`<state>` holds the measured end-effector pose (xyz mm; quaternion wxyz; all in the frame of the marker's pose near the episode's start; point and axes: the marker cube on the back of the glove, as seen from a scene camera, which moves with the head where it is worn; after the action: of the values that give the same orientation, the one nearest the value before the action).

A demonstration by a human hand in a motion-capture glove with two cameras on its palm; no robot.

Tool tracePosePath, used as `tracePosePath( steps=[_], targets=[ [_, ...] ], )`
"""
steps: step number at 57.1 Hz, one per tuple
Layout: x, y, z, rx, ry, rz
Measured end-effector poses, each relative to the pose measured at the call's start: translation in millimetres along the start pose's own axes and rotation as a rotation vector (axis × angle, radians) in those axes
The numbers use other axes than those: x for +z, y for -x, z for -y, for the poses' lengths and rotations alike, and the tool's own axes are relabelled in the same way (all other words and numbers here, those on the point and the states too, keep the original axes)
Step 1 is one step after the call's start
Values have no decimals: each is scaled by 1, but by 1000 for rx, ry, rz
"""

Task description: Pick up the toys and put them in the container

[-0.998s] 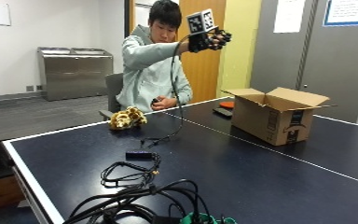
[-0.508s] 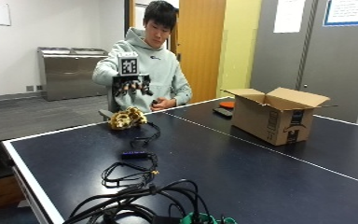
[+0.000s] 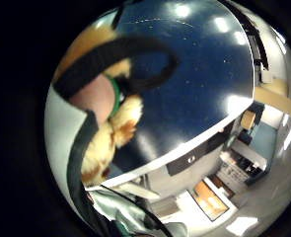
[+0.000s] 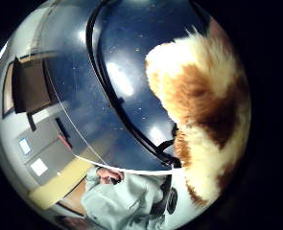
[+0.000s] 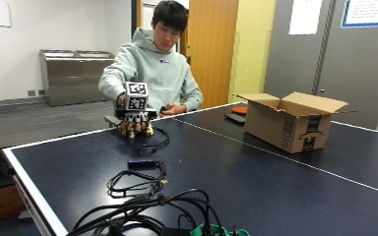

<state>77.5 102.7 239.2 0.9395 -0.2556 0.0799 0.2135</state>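
Tan plush toy [image 5: 135, 129] lay on the dark table [image 5: 254, 187] under my gloved right hand [image 5: 135, 115], fingers draped over it though I could not tell if they gripped, the cardboard box [image 5: 293, 120] waiting well apart at three o'clock, so nothing looked packed yet.

We're in what looks like an office or institutional break room: a dark blue table-tennis table [image 5: 254, 182] with white lines serves as the workbench. At ten o'clock, a stainless steel bin unit [image 5: 78, 73] stands against the white wall. At twelve, a wooden door [image 5: 208, 49] beside a yellow panel. At two, grey walls with posted notices [image 5: 362, 12].
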Motion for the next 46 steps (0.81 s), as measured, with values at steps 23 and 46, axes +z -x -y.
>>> tracePosePath(
  steps=[23,46],
  targets=[
    [-173,146,-57,-289,-121,-228],
    [-324,371,-106,-535,-591,-39]
  ],
)
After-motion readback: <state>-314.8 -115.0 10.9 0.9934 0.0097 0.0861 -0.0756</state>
